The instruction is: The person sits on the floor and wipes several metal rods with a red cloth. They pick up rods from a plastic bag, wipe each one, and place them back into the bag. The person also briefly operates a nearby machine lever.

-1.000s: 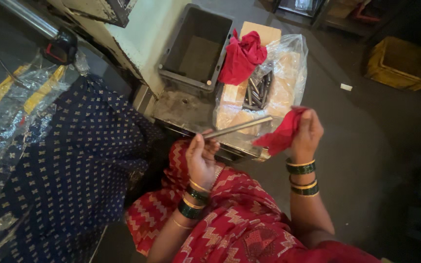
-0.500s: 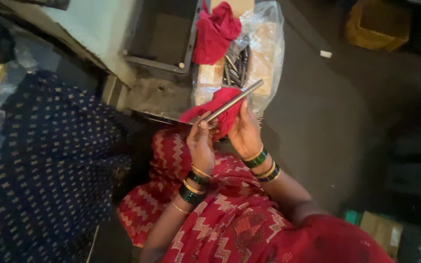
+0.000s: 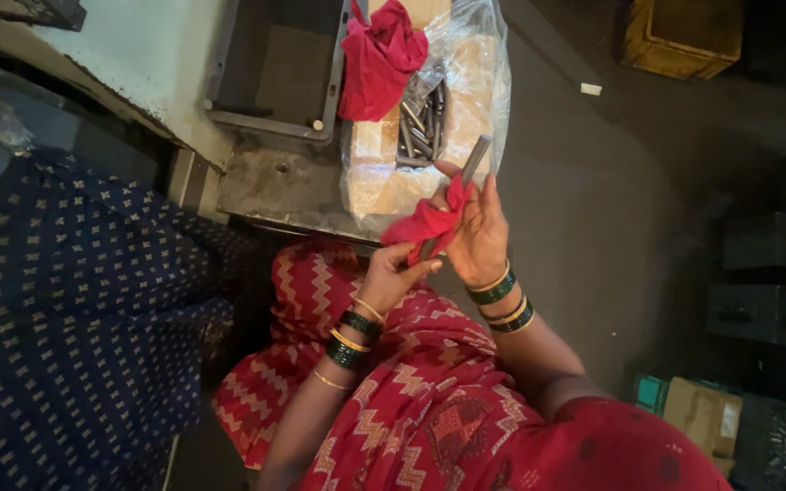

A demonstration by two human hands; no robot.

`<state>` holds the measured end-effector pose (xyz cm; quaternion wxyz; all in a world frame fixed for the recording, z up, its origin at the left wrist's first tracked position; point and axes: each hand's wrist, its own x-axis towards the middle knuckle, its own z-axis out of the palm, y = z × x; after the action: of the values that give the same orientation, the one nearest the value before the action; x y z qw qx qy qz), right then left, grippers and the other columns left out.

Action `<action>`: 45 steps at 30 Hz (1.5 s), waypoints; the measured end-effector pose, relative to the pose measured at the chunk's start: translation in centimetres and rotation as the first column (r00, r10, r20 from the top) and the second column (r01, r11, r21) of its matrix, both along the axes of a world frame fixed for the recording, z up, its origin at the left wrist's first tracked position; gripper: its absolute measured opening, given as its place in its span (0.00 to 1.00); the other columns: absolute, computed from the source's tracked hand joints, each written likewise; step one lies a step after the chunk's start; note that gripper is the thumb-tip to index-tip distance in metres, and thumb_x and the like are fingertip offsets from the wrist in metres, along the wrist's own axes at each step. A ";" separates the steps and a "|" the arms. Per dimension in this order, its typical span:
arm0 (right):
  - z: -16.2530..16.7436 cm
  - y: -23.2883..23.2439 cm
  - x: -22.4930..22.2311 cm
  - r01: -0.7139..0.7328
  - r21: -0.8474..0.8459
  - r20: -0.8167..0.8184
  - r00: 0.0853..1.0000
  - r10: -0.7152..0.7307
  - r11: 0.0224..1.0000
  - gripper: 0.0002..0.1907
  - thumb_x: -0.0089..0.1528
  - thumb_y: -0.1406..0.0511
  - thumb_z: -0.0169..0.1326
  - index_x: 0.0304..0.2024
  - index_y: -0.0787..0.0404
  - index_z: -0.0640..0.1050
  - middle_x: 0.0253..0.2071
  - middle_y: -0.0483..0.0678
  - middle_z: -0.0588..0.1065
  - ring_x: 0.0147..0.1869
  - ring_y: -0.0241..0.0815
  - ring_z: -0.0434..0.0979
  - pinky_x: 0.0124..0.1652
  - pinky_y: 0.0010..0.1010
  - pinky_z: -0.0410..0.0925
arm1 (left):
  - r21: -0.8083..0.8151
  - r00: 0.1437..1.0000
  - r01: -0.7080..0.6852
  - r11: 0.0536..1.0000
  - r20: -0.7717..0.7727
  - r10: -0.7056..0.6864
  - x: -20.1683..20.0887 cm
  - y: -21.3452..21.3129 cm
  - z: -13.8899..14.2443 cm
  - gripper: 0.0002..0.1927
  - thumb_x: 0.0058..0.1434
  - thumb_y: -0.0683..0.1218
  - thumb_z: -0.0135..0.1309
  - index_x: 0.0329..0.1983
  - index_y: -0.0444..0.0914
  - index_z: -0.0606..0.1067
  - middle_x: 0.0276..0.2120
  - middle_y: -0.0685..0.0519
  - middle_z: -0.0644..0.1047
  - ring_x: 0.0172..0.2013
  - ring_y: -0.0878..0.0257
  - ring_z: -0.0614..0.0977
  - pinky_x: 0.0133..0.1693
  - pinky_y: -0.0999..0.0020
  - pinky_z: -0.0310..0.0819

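Wiping well: judging from the grip, keep the lower end pinched firmly so the rod cannot spin, and wrap the cloth fully round the shaft.
Left hand (image 3: 391, 277): clenched on the lower end of the metal rod (image 3: 466, 182), fingers curled round it.
Red cloth (image 3: 425, 223): bunched about the rod's middle, between both hands.
Right hand (image 3: 477, 232): grasping cloth and rod together, fingers spread.
Rod's look: slim, straight, dull grey, tilted up to the right, its top end bare.
Rod's place: held above the lap, just before the plastic bag (image 3: 466, 91) of similar rods.
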<state>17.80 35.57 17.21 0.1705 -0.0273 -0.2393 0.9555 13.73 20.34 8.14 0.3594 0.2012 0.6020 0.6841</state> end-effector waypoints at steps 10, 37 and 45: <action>0.6 3.0 1.2 0.116 0.394 0.084 0.983 -0.161 0.912 0.28 0.71 0.59 0.44 0.70 0.68 0.64 0.43 0.45 0.73 0.50 0.36 0.73 0.54 0.30 0.68 | -0.258 0.926 -0.276 0.926 -0.329 0.184 -3.4 -3.5 0.6 0.18 0.62 0.40 0.52 0.54 0.41 0.82 0.49 0.53 0.84 0.46 0.65 0.85 0.47 0.69 0.81; 4.1 0.2 1.6 -0.489 0.803 0.486 0.868 0.102 0.339 0.21 0.64 0.69 0.57 0.61 0.62 0.78 0.35 0.45 0.74 0.30 0.34 0.70 0.29 0.27 0.63 | 0.375 0.835 -0.471 0.799 -0.103 0.540 -2.8 -6.5 14.8 0.22 0.74 0.55 0.51 0.53 0.31 0.77 0.66 0.50 0.72 0.54 0.67 0.77 0.57 0.71 0.71; 2.1 2.9 2.1 -0.237 0.908 0.230 0.971 0.062 0.345 0.15 0.67 0.69 0.57 0.55 0.68 0.80 0.47 0.50 0.81 0.49 0.34 0.78 0.49 0.25 0.70 | 0.420 0.824 -0.519 0.744 0.016 0.566 -3.3 -7.1 12.0 0.18 0.74 0.51 0.51 0.53 0.31 0.77 0.62 0.49 0.75 0.56 0.66 0.77 0.61 0.70 0.69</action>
<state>19.92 38.50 19.28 0.0486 0.0218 -0.7510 0.6582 10.42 13.24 20.17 0.0601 0.1257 0.4978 0.8560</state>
